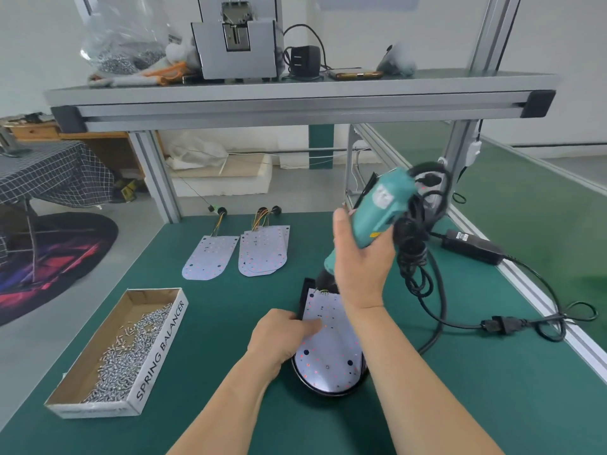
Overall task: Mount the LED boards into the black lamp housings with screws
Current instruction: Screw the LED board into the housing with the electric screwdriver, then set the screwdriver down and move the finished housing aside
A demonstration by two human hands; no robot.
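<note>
Board: our white LED board [328,346] lies face up in the black oval lamp housing [308,292] at the near middle of the table. Its long axis runs 12 to 6, with the rounded end at 6 and the wired end at 12.
Deciding relation: the teal electric screwdriver [384,205] slants down from 1 o'clock toward the board's 12 o'clock end. Its bit is hidden behind our wrist.
Right hand: our right hand [361,261] is wrapped round the driver's body, above the board.
Left hand: our left hand [282,330] is the nearer one, with bent fingers laid on the board's 9 o'clock edge. We cannot tell whether they pinch a screw.
Judgement: we reckon a screw at the far end comes next.
Spares: loose white LED boards [212,254] lie at 11 o'clock, well apart.
Screws: an open cardboard box of silver screws [121,353] sits at 9 o'clock.
Table: it has a green mat [230,323], with a black power brick [473,246] and cable at 2 o'clock.
Room: a grey aluminium shelf [295,100] spans overhead, and a dark rug lies on the floor at 10 o'clock.
</note>
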